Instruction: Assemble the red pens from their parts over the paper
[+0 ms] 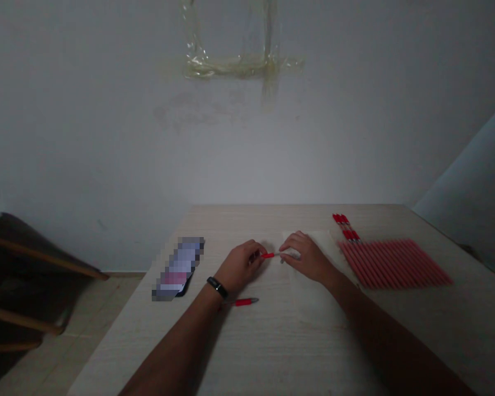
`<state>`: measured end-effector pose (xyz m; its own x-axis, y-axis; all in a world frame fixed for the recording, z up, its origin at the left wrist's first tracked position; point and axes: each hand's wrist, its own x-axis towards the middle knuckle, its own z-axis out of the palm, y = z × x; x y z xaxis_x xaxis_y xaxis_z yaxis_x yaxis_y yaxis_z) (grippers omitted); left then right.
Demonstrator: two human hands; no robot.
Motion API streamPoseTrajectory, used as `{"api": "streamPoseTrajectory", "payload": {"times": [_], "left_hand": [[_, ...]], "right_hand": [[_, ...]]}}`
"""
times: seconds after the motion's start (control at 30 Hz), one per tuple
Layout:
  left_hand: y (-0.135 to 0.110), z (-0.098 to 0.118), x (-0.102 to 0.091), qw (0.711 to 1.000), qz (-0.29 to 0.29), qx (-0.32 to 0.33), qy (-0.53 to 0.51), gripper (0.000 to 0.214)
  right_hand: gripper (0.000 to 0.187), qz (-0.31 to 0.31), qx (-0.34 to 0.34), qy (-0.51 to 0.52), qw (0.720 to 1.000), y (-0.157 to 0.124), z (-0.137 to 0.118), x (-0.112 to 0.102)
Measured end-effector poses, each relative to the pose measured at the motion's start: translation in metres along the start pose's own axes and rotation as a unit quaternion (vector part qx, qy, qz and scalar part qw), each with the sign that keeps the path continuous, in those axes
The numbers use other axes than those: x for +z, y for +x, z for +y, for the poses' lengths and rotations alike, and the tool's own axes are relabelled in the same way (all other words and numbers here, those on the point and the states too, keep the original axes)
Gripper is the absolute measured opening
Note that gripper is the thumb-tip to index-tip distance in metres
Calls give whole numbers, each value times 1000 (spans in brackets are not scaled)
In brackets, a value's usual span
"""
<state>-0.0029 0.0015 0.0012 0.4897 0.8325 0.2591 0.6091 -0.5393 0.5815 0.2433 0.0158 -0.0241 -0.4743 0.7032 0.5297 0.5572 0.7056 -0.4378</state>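
Note:
My left hand (240, 268), with a black band on its wrist, pinches one end of a thin pen (268, 256) with a red section. The pen lies level just above the table, between both hands. My right hand (307, 257) has its thumb and fingertips closed at the pen's other end, where a pale narrow part shows. What lies inside the right fingertips is too small to make out. Below my left wrist, a second red pen (243, 302) with a grey tip rests on the table, its left end partly hidden by the wrist.
To the right lies a row of several pinkish-red sticks (396, 264), side by side. Behind them are several red-and-clear pens (346, 228). A phone (179, 269) lies on the left. A pale sheet (313, 302) lies under my right hand on the wooden table (239, 346).

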Motion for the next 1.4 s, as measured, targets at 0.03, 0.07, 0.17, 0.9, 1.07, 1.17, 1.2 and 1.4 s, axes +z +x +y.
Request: {"api": "streamPoseTrajectory", "payload": {"times": [0.03, 0.07, 0.17, 0.9, 1.07, 1.17, 1.2, 1.4], "left_hand": [[0, 0, 0, 1000, 0, 0, 1, 16], [0, -1, 0, 1000, 0, -1, 1, 16], [1, -2, 0, 1000, -2, -4, 1, 18], [0, 0, 2, 1000, 10, 5, -22, 16], [0, 2, 4, 999, 6, 17, -29, 14], [0, 2, 5, 999, 5, 11, -34, 14], [-1, 3, 5, 999, 5, 7, -35, 14], [-1, 5, 6, 999, -7, -3, -41, 12]], "right_hand": [[8, -10, 3, -7, 1000, -1, 1, 1], [10, -23, 5, -14, 1000, -2, 3, 2], [9, -60, 19, -22, 998, -3, 4, 5], [7, 8, 149, 216, 965, -1, -3, 10], [7, 1, 139, 221, 965, -1, -5, 12], [7, 5, 144, 226, 963, -1, -5, 13], [8, 3, 146, 227, 963, -1, -5, 12], [15, -17, 134, 124, 983, 0, -8, 13]]}}
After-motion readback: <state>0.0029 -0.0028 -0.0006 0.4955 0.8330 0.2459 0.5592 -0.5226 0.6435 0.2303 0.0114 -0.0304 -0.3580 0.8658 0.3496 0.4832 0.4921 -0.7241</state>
